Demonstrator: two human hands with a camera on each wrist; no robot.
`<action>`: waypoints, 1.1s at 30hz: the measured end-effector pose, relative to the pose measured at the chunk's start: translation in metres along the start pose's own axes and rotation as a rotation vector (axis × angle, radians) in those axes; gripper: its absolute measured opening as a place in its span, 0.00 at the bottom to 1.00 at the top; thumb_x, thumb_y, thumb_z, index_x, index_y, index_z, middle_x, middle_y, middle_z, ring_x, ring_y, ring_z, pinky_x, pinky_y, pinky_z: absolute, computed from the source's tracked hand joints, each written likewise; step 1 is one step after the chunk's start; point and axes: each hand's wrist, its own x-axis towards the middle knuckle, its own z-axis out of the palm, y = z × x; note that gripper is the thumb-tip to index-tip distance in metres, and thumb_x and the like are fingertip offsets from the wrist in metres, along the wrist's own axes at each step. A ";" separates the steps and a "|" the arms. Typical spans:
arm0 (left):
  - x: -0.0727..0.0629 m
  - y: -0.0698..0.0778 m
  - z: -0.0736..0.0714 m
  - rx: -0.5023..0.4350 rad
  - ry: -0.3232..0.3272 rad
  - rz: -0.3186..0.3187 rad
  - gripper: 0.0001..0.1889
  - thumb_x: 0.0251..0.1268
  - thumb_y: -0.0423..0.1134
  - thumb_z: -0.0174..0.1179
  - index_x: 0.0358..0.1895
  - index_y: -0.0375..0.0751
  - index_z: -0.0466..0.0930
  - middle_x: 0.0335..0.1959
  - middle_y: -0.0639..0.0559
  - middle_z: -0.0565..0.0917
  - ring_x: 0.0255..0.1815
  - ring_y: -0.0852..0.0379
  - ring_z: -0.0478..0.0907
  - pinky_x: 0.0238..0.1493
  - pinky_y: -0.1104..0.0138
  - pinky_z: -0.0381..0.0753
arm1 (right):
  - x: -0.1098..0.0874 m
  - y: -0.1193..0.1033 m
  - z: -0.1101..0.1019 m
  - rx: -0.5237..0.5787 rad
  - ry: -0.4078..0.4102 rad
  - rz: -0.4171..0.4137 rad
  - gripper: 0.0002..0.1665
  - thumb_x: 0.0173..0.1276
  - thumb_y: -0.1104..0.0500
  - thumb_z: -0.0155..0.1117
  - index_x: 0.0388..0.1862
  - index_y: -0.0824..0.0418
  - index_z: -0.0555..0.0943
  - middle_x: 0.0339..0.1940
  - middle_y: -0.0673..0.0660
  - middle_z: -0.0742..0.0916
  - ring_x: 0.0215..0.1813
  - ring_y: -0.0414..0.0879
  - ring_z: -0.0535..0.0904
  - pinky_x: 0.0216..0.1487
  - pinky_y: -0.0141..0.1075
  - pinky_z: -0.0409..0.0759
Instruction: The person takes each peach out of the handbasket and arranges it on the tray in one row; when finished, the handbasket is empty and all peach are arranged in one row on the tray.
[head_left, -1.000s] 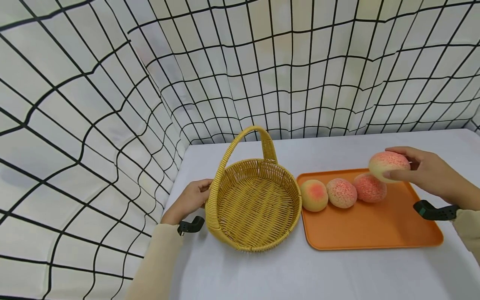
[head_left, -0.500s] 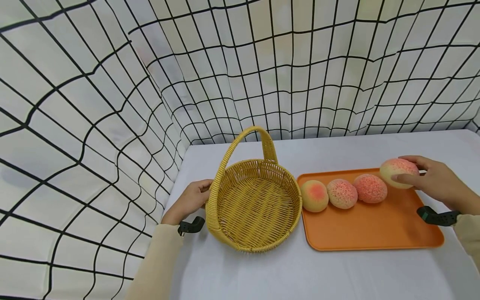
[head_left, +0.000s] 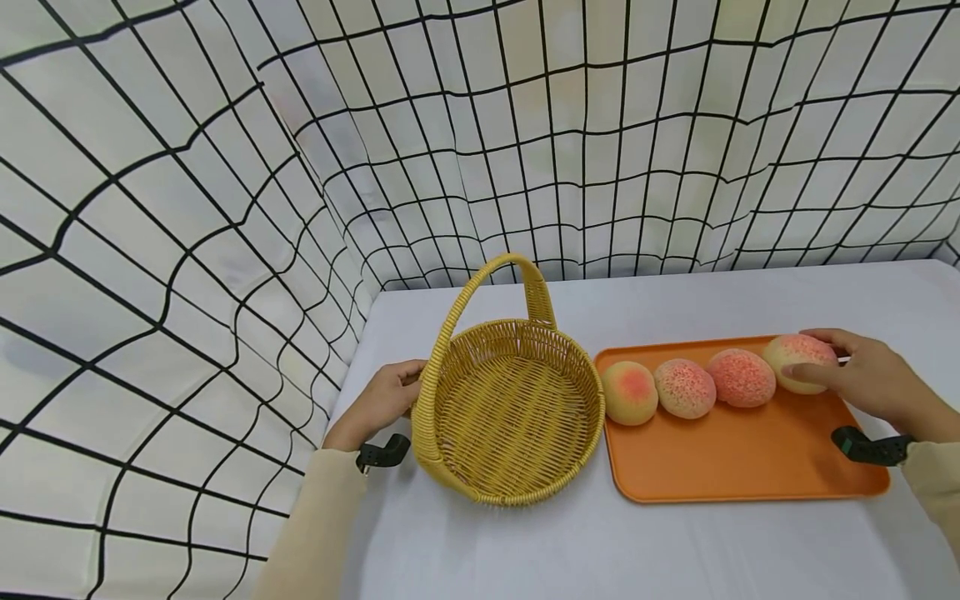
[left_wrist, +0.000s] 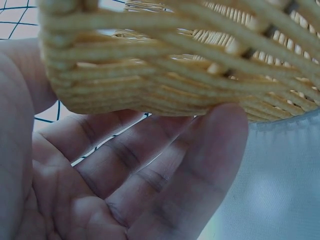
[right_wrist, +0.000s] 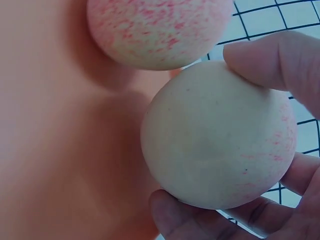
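Note:
My right hand holds a pale yellow and pink peach at the back right of an orange tray. In the right wrist view, thumb and fingers curl round that peach. Left of it, three more peaches lie in a row along the tray: a speckled red one, a speckled pink one and a yellow one with a red blush. At the left side of a yellow wicker basket, my left hand grips the wickerwork, fingers under it in the left wrist view.
The basket's tall arched handle rises over its left and back side. Its right rim stands close against the tray's left edge. A white cloth covers the table. Black-gridded white curtains hang behind and at the left.
My right hand has moved right and down with the peach, from above the red one to beside it at tray level. My left hand and the basket stay put.

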 end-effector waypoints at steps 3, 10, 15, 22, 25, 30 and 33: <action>0.000 0.000 0.000 -0.001 0.001 0.002 0.20 0.82 0.42 0.55 0.69 0.39 0.78 0.47 0.40 0.89 0.34 0.50 0.87 0.36 0.58 0.88 | -0.001 0.002 0.002 -0.004 -0.014 0.011 0.55 0.76 0.35 0.61 0.76 0.80 0.57 0.61 0.81 0.71 0.56 0.72 0.67 0.51 0.64 0.75; 0.000 0.000 0.000 0.003 0.006 -0.004 0.20 0.81 0.41 0.55 0.69 0.39 0.78 0.47 0.40 0.89 0.34 0.51 0.86 0.37 0.58 0.88 | -0.003 0.004 0.004 -0.024 -0.005 0.012 0.56 0.76 0.35 0.61 0.75 0.81 0.57 0.62 0.83 0.71 0.56 0.73 0.68 0.53 0.68 0.74; 0.000 0.001 0.000 0.002 0.004 -0.005 0.20 0.81 0.41 0.54 0.69 0.40 0.79 0.49 0.39 0.88 0.35 0.50 0.87 0.37 0.58 0.88 | -0.004 0.005 0.005 -0.049 0.013 -0.001 0.56 0.75 0.35 0.63 0.73 0.82 0.59 0.60 0.83 0.72 0.55 0.73 0.70 0.53 0.68 0.75; 0.000 0.000 0.000 -0.003 -0.004 0.009 0.20 0.82 0.43 0.55 0.68 0.39 0.79 0.48 0.38 0.88 0.35 0.50 0.87 0.37 0.58 0.88 | -0.005 0.004 0.005 -0.084 0.026 -0.016 0.55 0.74 0.36 0.64 0.72 0.83 0.61 0.60 0.85 0.73 0.55 0.75 0.72 0.55 0.70 0.75; 0.000 0.000 0.000 -0.005 -0.004 0.010 0.20 0.82 0.43 0.55 0.68 0.40 0.79 0.48 0.39 0.89 0.35 0.50 0.87 0.37 0.57 0.88 | -0.005 0.004 0.005 -0.097 0.031 -0.030 0.55 0.74 0.36 0.65 0.71 0.83 0.61 0.60 0.85 0.74 0.55 0.76 0.73 0.56 0.70 0.75; 0.001 -0.001 -0.001 -0.006 -0.003 0.001 0.20 0.81 0.43 0.56 0.68 0.40 0.79 0.47 0.40 0.89 0.34 0.50 0.87 0.37 0.57 0.88 | -0.005 0.004 0.006 -0.111 0.029 -0.033 0.55 0.73 0.35 0.65 0.70 0.83 0.62 0.59 0.85 0.75 0.53 0.75 0.73 0.56 0.70 0.76; 0.002 -0.002 -0.001 -0.003 0.001 0.000 0.20 0.81 0.43 0.56 0.68 0.40 0.79 0.46 0.40 0.89 0.34 0.50 0.86 0.37 0.58 0.88 | -0.004 0.005 0.005 -0.125 0.031 -0.038 0.55 0.73 0.36 0.66 0.69 0.83 0.63 0.58 0.85 0.75 0.52 0.74 0.74 0.55 0.69 0.76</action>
